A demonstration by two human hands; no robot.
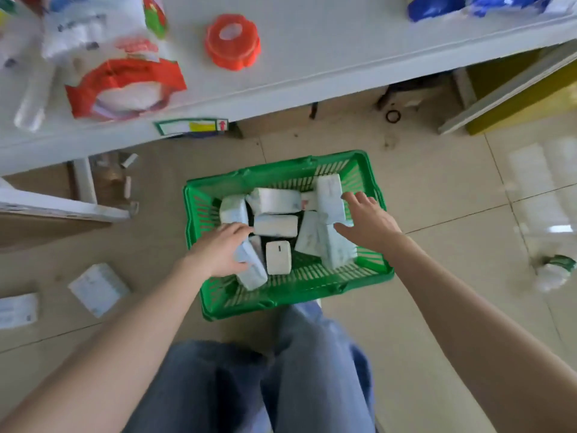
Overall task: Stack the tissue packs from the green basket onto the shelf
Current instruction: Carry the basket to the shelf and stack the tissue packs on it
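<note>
A green basket (pixel 371 270) stands on the tiled floor in front of my knees, holding several white tissue packs (pixel 274 225). My left hand (pixel 220 251) grips one pack (pixel 253 270) at the basket's near left side. My right hand (pixel 370 218) hovers over the right side with fingers spread, above an upright pack (pixel 331 196) and a leaning pack (pixel 335 248); whether it touches them I cannot tell. The white shelf (pixel 312 57) runs across the top of the view.
On the shelf lie a red flower-shaped lid (pixel 232 41), a red-and-white package (pixel 125 87) and blue bags (pixel 437 7). Two tissue packs (pixel 98 289) lie on the floor at left. A bottle (pixel 554 273) lies at right. A yellow unit (pixel 524 95) stands at the far right.
</note>
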